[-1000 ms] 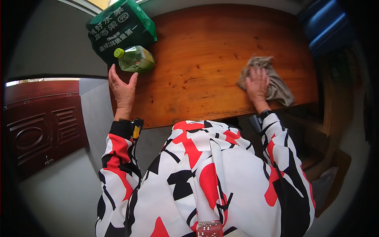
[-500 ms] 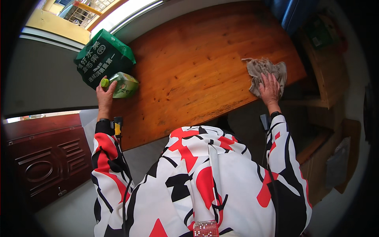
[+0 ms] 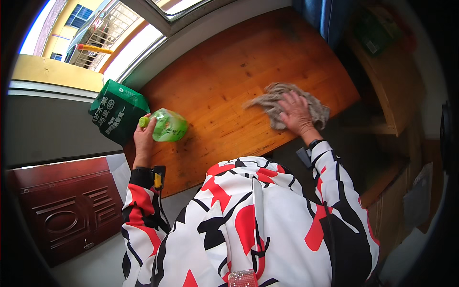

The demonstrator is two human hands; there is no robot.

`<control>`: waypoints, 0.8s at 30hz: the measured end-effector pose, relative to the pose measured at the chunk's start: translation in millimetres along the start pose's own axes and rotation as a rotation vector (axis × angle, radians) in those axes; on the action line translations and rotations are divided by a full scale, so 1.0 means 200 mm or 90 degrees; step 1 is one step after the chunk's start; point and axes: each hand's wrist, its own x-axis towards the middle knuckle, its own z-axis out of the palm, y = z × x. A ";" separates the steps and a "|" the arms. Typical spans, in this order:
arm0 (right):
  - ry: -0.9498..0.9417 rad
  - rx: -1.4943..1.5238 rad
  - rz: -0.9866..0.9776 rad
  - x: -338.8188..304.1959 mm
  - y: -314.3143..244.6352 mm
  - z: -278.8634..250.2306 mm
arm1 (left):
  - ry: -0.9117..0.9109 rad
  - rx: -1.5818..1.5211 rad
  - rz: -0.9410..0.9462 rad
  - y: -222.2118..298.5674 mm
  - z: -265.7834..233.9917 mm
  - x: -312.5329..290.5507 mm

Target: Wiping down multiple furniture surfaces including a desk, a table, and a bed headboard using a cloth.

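The green bottle (image 3: 171, 126) tilts at the left end of the wooden table (image 3: 229, 95), your left hand (image 3: 144, 139) grasping its neck between thumb and fingers. Farther right, your right hand (image 3: 296, 112) rests on the crumpled grey cloth (image 3: 274, 106) near the front edge, fingers extended, not clenched.

Open tabletop (image 3: 217, 81) between bottle (image 3: 171, 126) and cloth (image 3: 275, 106), bag (image 3: 125, 107) blocking left

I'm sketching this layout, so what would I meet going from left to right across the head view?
Going by their middles: dark red door, green bag, green bottle with the left hand at its neck, greyish cloth under the right hand, wooden cabinet.
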 end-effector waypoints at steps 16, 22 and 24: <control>-0.079 0.102 -0.179 0.00 -0.35 0.01 | -0.074 0.300 0.285 0.26 0.88 0.00; -0.148 0.100 -0.245 -0.10 -0.53 -0.02 | -0.164 0.370 0.317 0.24 0.57 -0.03; -0.141 0.093 -0.301 -0.14 -0.62 0.05 | -0.063 0.441 0.386 0.22 0.27 0.04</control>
